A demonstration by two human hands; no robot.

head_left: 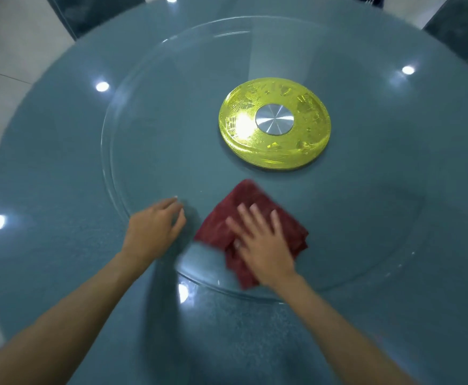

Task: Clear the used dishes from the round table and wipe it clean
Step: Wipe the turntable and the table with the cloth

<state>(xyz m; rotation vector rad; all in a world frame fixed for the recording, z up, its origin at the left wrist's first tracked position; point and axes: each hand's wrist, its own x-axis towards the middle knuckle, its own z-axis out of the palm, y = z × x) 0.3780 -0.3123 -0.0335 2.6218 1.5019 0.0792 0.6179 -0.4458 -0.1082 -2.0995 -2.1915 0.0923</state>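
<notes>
Red cloth point(250, 232) on glass turntable point(144, 129), round table point(46, 162).
Right hand point(260, 243): fingers spread, pressing cloth. Left hand point(155, 229): fingers loosely curled, touching glass.

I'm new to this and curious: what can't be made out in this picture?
Head view, right hand: motion blur; it hides part of the red cloth.
Head view, left hand: blurred, so fingertip contact with the glass turntable is unclear.
Head view, round table: rim cut off by the frame edges.
</notes>
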